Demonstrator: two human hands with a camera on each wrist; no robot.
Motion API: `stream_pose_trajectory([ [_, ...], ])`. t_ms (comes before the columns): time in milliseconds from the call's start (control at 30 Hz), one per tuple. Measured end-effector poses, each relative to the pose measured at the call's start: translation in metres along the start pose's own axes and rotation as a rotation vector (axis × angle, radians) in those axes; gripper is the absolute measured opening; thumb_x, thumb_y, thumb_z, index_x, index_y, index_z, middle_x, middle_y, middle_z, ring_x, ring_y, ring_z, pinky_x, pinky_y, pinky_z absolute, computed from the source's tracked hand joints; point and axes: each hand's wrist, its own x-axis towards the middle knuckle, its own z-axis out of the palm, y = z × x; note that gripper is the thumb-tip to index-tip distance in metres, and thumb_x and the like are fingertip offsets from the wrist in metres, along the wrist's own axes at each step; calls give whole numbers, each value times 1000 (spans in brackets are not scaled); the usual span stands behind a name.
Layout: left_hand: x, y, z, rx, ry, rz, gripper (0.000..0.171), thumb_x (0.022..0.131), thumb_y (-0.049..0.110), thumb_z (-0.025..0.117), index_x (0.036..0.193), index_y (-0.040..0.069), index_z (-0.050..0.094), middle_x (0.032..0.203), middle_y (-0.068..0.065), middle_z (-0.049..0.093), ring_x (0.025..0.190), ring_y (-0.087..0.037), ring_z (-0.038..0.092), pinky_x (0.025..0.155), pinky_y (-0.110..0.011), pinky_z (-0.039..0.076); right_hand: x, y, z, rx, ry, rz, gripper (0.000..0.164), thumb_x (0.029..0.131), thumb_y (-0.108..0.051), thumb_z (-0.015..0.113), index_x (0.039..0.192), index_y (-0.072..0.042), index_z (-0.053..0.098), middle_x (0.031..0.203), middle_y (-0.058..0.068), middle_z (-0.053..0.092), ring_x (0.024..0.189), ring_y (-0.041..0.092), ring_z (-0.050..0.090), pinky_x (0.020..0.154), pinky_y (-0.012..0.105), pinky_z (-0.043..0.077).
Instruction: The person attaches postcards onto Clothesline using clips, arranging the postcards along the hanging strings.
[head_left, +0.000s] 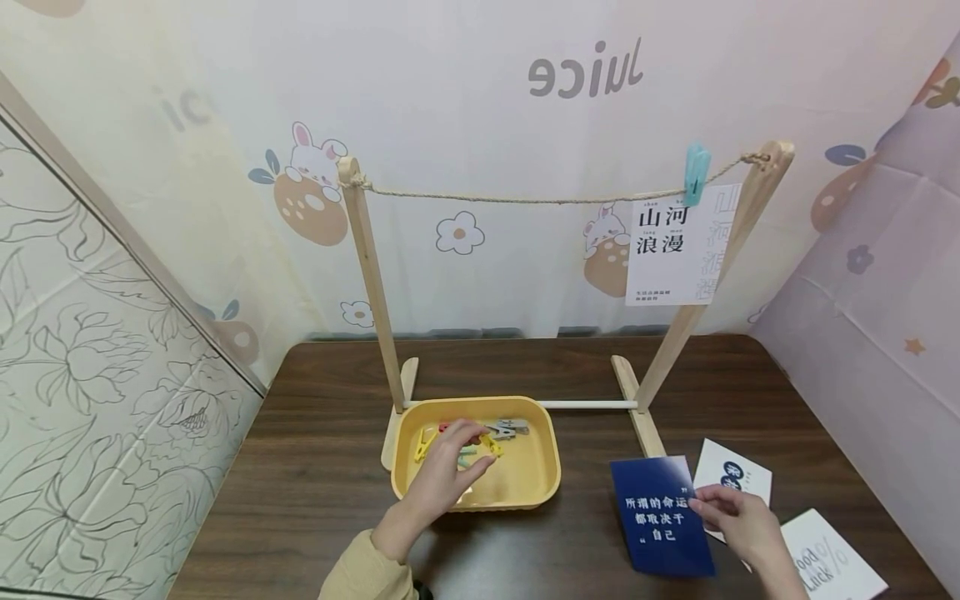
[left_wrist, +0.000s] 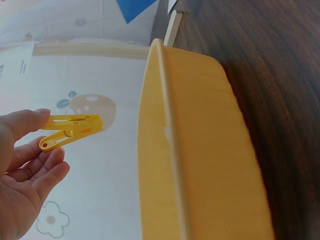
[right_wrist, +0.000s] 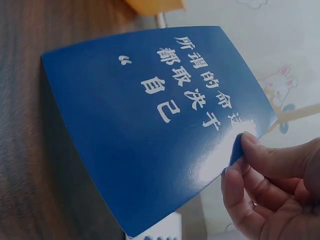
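Note:
My left hand (head_left: 448,471) is over the yellow plastic basket (head_left: 553,467). In the left wrist view its thumb and fingers pinch a yellow clothespin (left_wrist: 72,125) by the handle end, above the basket's rim. My right hand (right_wrist: 275,185) pinches the right edge of a dark blue card (right_wrist: 135,130) with white Chinese writing. The card is tilted, lifted partly off the table in the right wrist view. Inside the basket lie grey clothespins (head_left: 512,428), another yellow clothespin (head_left: 423,446) and a few red and pale green ones, partly hidden by my left hand.
A wooden stand (head_left: 372,283) carries a rope (head_left: 487,199) between two posts. At the rope's right end a turquoise clothespin (head_left: 697,173) holds a white card (head_left: 667,279). Two more white cards, one with a blue design (head_left: 753,483) and a "Good Luck" card (head_left: 843,557), lie at the right.

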Motion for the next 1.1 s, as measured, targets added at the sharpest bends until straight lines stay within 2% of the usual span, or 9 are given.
stream_pose_trajectory([
  [67, 2, 2, -3, 5, -15, 10, 29, 76, 11, 70, 103, 3, 59, 94, -4, 56, 84, -14, 53, 73, -31, 47, -5, -18, -4, -9, -8, -2, 18, 78, -10, 66, 86, 5, 62, 74, 11, 65, 62, 15, 61, 55, 28, 51],
  [167, 3, 6, -6, 11, -35, 15, 29, 77, 12, 69, 103, 4, 59, 94, -3, 56, 85, -13, 53, 73, -30, 46, -7, -32, -8, -47, -7, -26, 19, 80, -14, 65, 87, 4, 63, 73, 10, 65, 62, 16, 61, 55, 30, 50],
  [400, 7, 15, -13, 18, -83, 16, 30, 78, 13, 68, 106, 5, 59, 96, -2, 56, 87, -11, 52, 74, -25, 46, 21, 11, 5, -43, 119, -212, 9, 79, -23, 67, 79, -14, 65, 67, -2, 63, 56, 7, 58, 46, 31, 45],
  [500, 9, 20, -16, 39, -105, 36, 31, 78, 14, 68, 106, 4, 59, 97, -2, 56, 86, -12, 53, 74, -25, 46, 24, 5, 6, -20, 159, -231, 9, 78, -23, 69, 80, -15, 65, 69, -2, 64, 58, 7, 58, 46, 31, 44],
  [567, 11, 24, -19, 49, -117, 56, 31, 78, 13, 68, 106, 4, 59, 98, -3, 56, 86, -12, 54, 73, -24, 46, 20, -11, 4, 2, 191, -233, 10, 78, -21, 69, 81, -12, 66, 69, 0, 63, 58, 8, 57, 46, 27, 43],
  [667, 16, 30, -25, 45, -132, 91, 30, 79, 13, 67, 106, 3, 58, 99, -4, 55, 85, -12, 54, 73, -23, 46, 6, -51, -5, -35, 212, -239, 15, 80, -21, 67, 84, -7, 66, 72, 4, 63, 62, 7, 56, 51, 21, 43],
  [800, 23, 40, -34, 41, -143, 130, 30, 81, 13, 65, 107, 2, 57, 100, -3, 54, 85, -10, 52, 72, -22, 46, -10, -101, -15, -108, 250, -255, 17, 81, -22, 65, 87, -6, 66, 78, 6, 64, 69, -3, 50, 59, 16, 43],
  [900, 29, 46, -40, 46, -141, 150, 30, 81, 12, 64, 108, 1, 56, 100, -4, 53, 85, -10, 52, 71, -21, 45, -11, -118, -18, -96, 274, -277, 14, 82, -18, 65, 87, -5, 66, 78, 7, 64, 69, -9, 46, 60, 11, 40],
  [1100, 41, 59, -51, 71, -141, 190, 31, 81, 13, 64, 108, -1, 55, 99, -5, 52, 84, -10, 51, 70, -19, 44, -6, -135, -17, 37, 267, -329, 13, 83, -11, 63, 88, 1, 63, 74, 3, 60, 64, 1, 53, 57, 9, 43],
])
